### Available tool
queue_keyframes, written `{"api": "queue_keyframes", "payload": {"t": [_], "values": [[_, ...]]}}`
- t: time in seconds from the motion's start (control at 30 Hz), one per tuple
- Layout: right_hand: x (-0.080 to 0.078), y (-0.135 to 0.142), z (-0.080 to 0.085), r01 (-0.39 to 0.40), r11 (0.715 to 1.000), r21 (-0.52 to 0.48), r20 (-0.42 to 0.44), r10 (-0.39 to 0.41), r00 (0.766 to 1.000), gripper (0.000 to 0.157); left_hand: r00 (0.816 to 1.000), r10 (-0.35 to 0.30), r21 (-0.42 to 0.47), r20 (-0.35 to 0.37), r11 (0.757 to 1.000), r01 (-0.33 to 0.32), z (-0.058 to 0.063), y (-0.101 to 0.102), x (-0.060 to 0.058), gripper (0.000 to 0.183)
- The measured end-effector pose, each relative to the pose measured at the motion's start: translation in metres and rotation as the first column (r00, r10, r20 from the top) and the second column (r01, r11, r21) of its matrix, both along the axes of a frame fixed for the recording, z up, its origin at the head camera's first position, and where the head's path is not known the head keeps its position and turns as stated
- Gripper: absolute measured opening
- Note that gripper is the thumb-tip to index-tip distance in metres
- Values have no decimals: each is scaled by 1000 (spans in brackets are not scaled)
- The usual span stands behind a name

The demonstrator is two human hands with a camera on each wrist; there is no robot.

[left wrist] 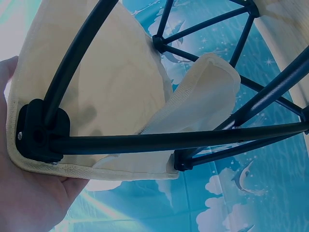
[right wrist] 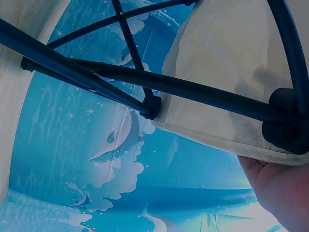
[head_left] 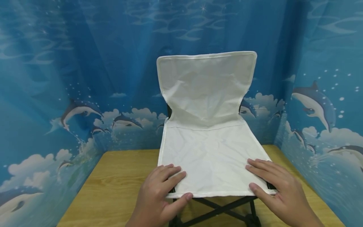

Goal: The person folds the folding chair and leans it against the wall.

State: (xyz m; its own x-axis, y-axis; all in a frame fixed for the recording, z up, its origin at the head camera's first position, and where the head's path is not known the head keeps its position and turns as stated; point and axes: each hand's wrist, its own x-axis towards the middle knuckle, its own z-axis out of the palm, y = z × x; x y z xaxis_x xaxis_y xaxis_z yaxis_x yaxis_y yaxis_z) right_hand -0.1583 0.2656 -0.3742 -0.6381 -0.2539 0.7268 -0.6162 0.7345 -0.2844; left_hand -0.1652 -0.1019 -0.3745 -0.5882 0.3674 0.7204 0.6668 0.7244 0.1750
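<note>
In the head view, the seat [head_left: 210, 160] of the white chair [head_left: 207, 85] hides much of its dark frame [head_left: 224, 208], whose lower end runs out at the bottom edge. Both wrist views see the underside, where the cloth covers most fingers. The chair stands on a wooden table [head_left: 119, 176] before a dolphin-print curtain [head_left: 127, 75]. The left hand [head_left: 161, 190] and right hand [head_left: 279, 186] rest on the seat's front corners, fingers loosely extended, gripping nothing.

From the head I look forward and down at a white chair [head_left: 208, 154]; my wrist views share its underside [left wrist: 116, 82], seen close from left and right.
</note>
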Motion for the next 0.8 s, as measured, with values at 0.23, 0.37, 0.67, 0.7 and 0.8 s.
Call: {"api": "queue_keyframes", "payload": {"t": [0.23, 0.37, 0.67, 0.7, 0.8], "values": [[0, -1, 1, 2, 1000, 5, 2, -2, 1000, 60, 1000, 7, -5, 21, 1000, -7, -1, -1, 0, 46], [0, -1, 1, 5, 1000, 8, -5, -5, 1000, 61, 1000, 4, -2, 11, 1000, -4, -1, -1, -1, 46], [1, -1, 1, 6, 1000, 2, 3, -6, 1000, 61, 1000, 1, -3, 4, 1000, -1, -2, -1, -1, 45], [1, -1, 1, 11, 1000, 2, 9, -11, 1000, 60, 1000, 1, -4, 11, 1000, -1, -2, -1, -1, 45], [1, -1, 0, 18, 1000, 4, 18, -18, 1000, 61, 1000, 1, -1, 23, 1000, -1, -1, -2, 0, 46]]}}
